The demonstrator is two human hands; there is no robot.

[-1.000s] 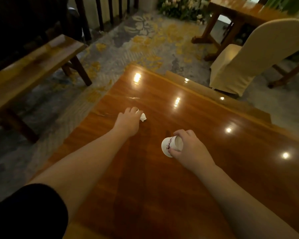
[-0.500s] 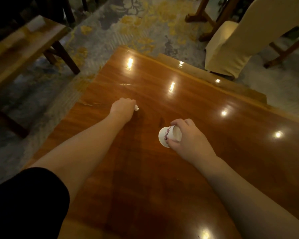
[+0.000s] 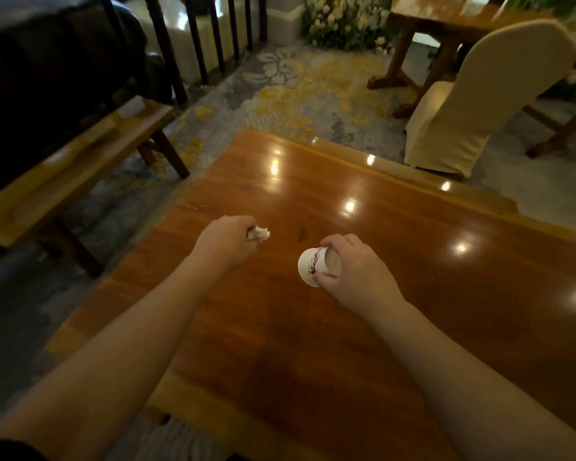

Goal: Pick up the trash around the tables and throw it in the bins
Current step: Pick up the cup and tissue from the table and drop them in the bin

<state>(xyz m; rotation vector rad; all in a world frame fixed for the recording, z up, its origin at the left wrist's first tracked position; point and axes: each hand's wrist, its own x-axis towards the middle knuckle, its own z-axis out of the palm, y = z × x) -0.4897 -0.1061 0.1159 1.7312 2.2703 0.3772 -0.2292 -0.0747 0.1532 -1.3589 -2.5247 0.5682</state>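
Observation:
Over the glossy wooden table, my left hand is closed around a small crumpled white tissue, which pokes out past my fingers. To its right, my right hand grips a white paper cup with a dark red print, held on its side with its base pointing left. Both hands hover just above the tabletop, about a hand's width apart.
A wooden bench stands left of the table, with dark railing posts behind it. A cream-covered chair sits at the far right beside another wooden table. Flowers line the far wall. Patterned carpet covers the floor.
My left hand has closed on the tissue and lifted it off the table. The right hand keeps hold of the cup. The camera has tilted up.

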